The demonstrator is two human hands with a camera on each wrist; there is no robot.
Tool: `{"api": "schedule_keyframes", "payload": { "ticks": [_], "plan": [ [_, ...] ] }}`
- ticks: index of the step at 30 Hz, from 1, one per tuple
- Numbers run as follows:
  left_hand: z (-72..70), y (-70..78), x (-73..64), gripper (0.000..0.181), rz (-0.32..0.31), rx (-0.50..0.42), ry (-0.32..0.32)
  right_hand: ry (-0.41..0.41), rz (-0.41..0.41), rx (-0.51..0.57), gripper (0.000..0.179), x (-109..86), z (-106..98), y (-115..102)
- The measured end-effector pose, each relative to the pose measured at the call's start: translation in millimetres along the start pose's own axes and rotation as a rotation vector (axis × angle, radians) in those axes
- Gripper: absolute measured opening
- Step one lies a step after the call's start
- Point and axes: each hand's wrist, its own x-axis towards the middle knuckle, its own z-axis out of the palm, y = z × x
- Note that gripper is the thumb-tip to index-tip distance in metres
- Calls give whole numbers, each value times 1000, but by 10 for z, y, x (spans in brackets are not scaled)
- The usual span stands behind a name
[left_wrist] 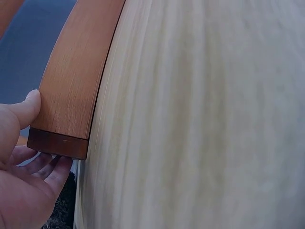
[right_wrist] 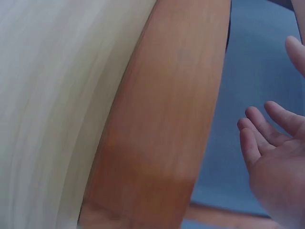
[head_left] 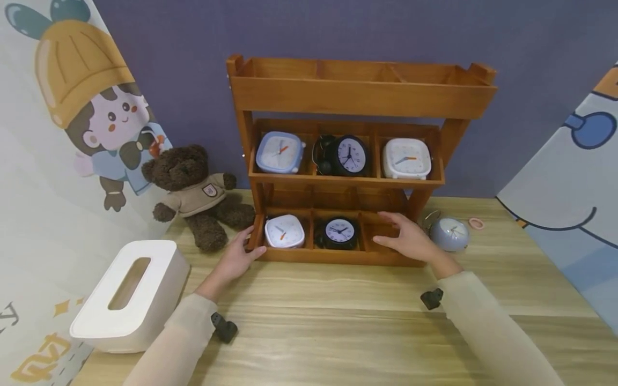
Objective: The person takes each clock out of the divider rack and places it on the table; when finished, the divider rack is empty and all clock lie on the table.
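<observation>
A brown wooden shelf rack point(head_left: 357, 97) with three tiers stands against the back wall. My left hand point(head_left: 236, 258) grips the left end of its bottom tier, thumb at the front board point(left_wrist: 71, 86) and fingers around the end. My right hand point(head_left: 407, 238) hovers at the bottom tier's right compartment, fingers spread and holding nothing. Beside my left hand, a white square alarm clock point(head_left: 285, 231) sits tilted in the left compartment. A black round alarm clock point(head_left: 340, 233) occupies the middle one. Right of my right hand, a grey-blue round alarm clock point(head_left: 450, 234) stands on the table.
The middle tier holds a blue square clock point(head_left: 280, 153), a black twin-bell clock point(head_left: 351, 155) and a white square clock point(head_left: 407, 158). A brown teddy bear point(head_left: 198, 195) sits left of the rack. A white tissue box point(head_left: 159, 295) and a small pink ring point(head_left: 476, 223) lie on the table point(head_left: 333, 321).
</observation>
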Motion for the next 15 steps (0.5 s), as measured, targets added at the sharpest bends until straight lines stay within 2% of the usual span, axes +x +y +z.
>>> {"api": "schedule_keyframes", "payload": {
  "ticks": [10,15],
  "plan": [
    [3,2,3,70,17,0,-3,-33,-71,8,75,269,322,-263],
    [1,21,-4,70,8,3,-8,-79,-37,-49,82,417,463,-337]
  ]
}}
